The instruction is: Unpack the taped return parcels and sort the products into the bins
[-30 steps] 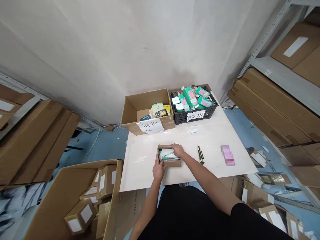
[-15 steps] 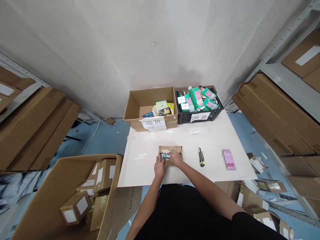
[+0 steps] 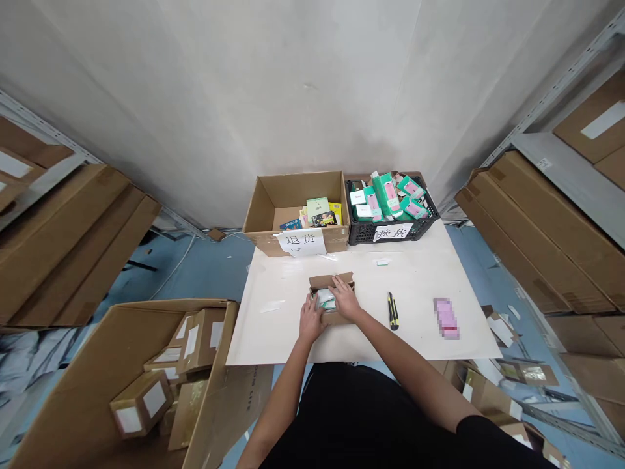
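Note:
A small open cardboard box [image 3: 332, 284] lies on the white table [image 3: 420, 286] in front of me, with a white and green packet [image 3: 325, 300] showing inside. My left hand [image 3: 311, 321] grips the box's near left corner. My right hand [image 3: 346, 301] rests on top of the box, fingers curled over the contents and the near flap.
A yellow and black utility knife [image 3: 392, 310] and a pink blurred item [image 3: 446, 317] lie to the right. At the table's back stand a labelled cardboard box [image 3: 297, 212] and a black crate [image 3: 390, 203] of green packs. A large carton [image 3: 122, 378] of parcels sits lower left.
My right hand has shifted from the box's far side onto its top and near flap. The far flap now stands up. The left hand stays at the near left corner.

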Available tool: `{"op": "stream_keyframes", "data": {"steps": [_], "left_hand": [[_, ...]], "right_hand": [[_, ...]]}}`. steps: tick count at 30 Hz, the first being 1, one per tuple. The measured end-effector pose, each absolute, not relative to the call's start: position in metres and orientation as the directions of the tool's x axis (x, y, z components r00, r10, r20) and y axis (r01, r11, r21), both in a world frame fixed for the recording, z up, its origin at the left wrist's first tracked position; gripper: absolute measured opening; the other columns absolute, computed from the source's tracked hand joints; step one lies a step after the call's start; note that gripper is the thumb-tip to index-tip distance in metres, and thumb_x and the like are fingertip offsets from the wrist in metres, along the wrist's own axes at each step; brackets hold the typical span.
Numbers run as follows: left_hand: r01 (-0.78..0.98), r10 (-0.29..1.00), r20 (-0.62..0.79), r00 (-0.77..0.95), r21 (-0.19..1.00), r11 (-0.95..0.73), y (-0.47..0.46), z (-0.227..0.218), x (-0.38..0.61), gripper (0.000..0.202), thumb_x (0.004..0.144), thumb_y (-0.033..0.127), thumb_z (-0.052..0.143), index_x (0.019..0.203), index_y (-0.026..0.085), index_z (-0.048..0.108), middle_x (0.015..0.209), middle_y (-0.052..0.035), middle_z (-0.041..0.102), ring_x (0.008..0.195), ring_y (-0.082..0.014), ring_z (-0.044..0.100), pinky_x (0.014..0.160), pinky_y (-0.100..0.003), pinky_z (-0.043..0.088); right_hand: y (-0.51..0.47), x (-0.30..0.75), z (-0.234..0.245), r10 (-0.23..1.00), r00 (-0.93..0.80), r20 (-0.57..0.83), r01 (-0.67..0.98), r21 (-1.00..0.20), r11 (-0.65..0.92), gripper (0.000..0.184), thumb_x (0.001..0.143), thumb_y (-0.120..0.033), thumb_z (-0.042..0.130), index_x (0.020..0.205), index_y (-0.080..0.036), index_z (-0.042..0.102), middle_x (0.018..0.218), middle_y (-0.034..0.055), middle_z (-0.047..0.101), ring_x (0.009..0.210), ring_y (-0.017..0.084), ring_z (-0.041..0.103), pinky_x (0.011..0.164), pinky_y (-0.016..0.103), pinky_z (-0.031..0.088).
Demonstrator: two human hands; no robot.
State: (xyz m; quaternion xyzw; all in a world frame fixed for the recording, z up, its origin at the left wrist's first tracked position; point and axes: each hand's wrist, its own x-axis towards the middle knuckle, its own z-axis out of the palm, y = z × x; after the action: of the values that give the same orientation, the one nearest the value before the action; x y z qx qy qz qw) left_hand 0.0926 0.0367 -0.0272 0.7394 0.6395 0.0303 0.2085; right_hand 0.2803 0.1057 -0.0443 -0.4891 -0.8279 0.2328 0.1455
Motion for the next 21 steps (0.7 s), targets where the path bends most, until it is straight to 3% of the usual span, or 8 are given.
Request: {"op": "stream_keyframes", "data": {"steps": [3,5,9,13,16,21], "left_hand": [[0.914,0.934,-0.247,0.258,0.377,-0.152,0.064,-0.016,0.076,0.088,0.057,0.039,0.098,0.136,0.027,0.062,0.178,-0.0091,0.008,0.162,-0.0436,0.005,0.127,-0.060,0.028],[0.911,0.909,-0.305,0.284,0.381,-0.156,0.082,-0.012,0.068,0.099,0.049,0.041,0.101,0.138,0.026,0.059,0.178,-0.0109,0.003,0.162,-0.0446,0.006,0.127,-0.060,0.027],[0.916,0.868,-0.406,0.286,0.382,-0.123,0.101,-0.019,0.060,0.095,0.044,0.042,0.102,0.128,0.025,0.061,0.178,-0.0124,0.006,0.161,-0.0463,0.010,0.125,-0.060,0.031],[0.891,0.875,-0.407,0.263,0.449,-0.059,0.100,-0.031,0.059,0.093,0.046,0.037,0.102,0.127,0.027,0.058,0.178,-0.0089,0.002,0.161,-0.0440,0.016,0.121,-0.055,0.041],[0.868,0.869,-0.419,0.263,0.496,-0.024,0.099,-0.035,0.058,0.093,0.046,0.035,0.101,0.128,0.028,0.057,0.179,-0.0075,0.002,0.161,-0.0415,0.019,0.120,-0.052,0.044],[0.855,0.865,-0.438,0.246,0.518,0.019,0.099,-0.036,0.059,0.119,0.043,0.034,0.101,0.148,0.029,0.045,0.178,-0.0105,0.002,0.161,-0.0417,0.017,0.121,-0.052,0.042]], "right_hand": [[0.120,0.285,-0.046,0.867,-0.489,-0.098,0.759,-0.538,0.367,0.072,0.081,0.000,0.055,0.150,-0.018,0.057,0.167,0.0154,0.039,0.156,0.028,0.033,0.125,0.050,0.029],[0.123,0.287,-0.048,0.874,-0.480,-0.079,0.751,-0.552,0.362,0.069,0.081,0.001,0.053,0.147,-0.017,0.060,0.164,0.0151,0.044,0.153,0.027,0.037,0.125,0.049,0.031],[0.112,0.287,-0.053,0.933,-0.357,0.041,0.755,-0.575,0.314,0.051,0.090,-0.004,0.049,0.135,-0.017,0.069,0.148,0.0152,0.060,0.140,0.028,0.051,0.119,0.047,0.040],[0.106,0.281,-0.061,0.837,-0.517,-0.178,0.732,-0.598,0.325,0.039,0.088,-0.007,0.056,0.118,-0.019,0.077,0.123,0.0116,0.074,0.121,0.027,0.065,0.108,0.041,0.050],[0.112,0.275,-0.068,0.766,-0.602,-0.226,0.704,-0.603,0.375,0.039,0.082,-0.004,0.061,0.113,-0.020,0.078,0.135,0.0109,0.071,0.133,0.028,0.059,0.112,0.040,0.047],[0.127,0.264,-0.076,0.782,-0.530,-0.328,0.793,-0.518,0.321,0.071,0.074,-0.011,0.077,0.143,-0.024,0.063,0.153,0.0144,0.057,0.140,0.033,0.053,0.113,0.045,0.045]]}}
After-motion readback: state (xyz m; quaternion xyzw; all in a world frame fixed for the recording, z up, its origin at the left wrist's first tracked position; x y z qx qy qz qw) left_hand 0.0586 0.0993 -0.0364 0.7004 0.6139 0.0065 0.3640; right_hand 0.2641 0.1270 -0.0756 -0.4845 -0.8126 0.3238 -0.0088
